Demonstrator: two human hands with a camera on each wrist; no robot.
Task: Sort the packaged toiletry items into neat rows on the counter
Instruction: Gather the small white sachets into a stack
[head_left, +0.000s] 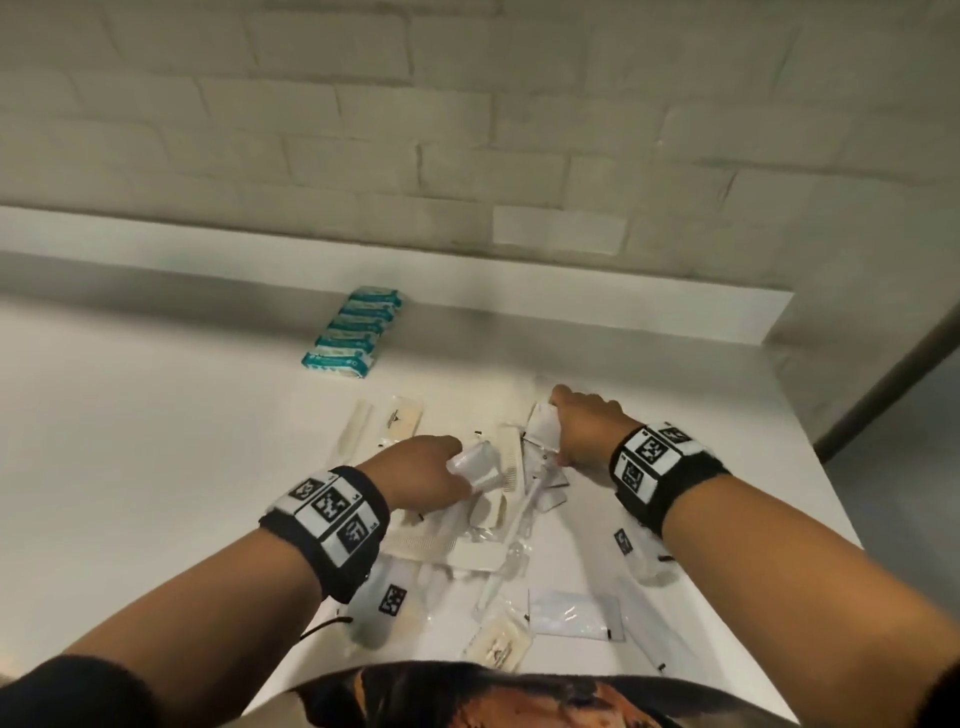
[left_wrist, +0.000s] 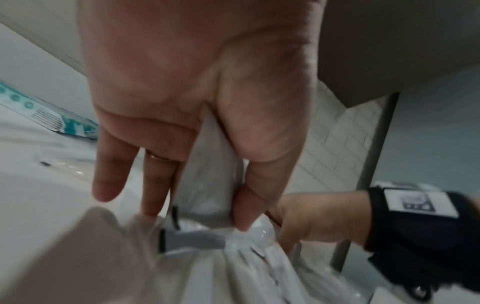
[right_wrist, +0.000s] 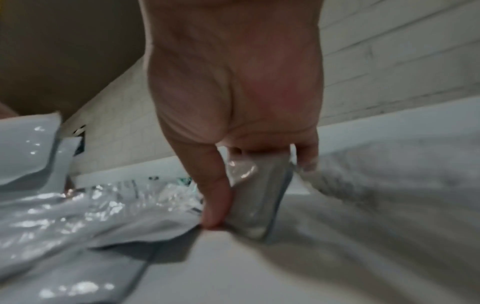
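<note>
A jumbled pile of packaged toiletries (head_left: 498, 540) lies on the white counter (head_left: 156, 441) in front of me. My left hand (head_left: 457, 467) holds a soft white packet (head_left: 478, 462) over the pile. In the left wrist view that white packet (left_wrist: 207, 174) sits between the thumb and fingers of my left hand (left_wrist: 197, 216). My right hand (head_left: 566, 415), just right of it, pinches a flat clear sachet (head_left: 543, 426). Seen from the right wrist, the sachet (right_wrist: 254, 216) stands on edge on the counter, held by my right hand (right_wrist: 259, 191).
A row of teal-and-white packets (head_left: 353, 332) lies near the backsplash ledge (head_left: 571, 312). A wrapped comb (head_left: 353, 426) and a soap packet (head_left: 402, 415) lie left of the pile. More sachets (head_left: 571, 613) lie near the front edge. The counter ends at the right (head_left: 810, 447).
</note>
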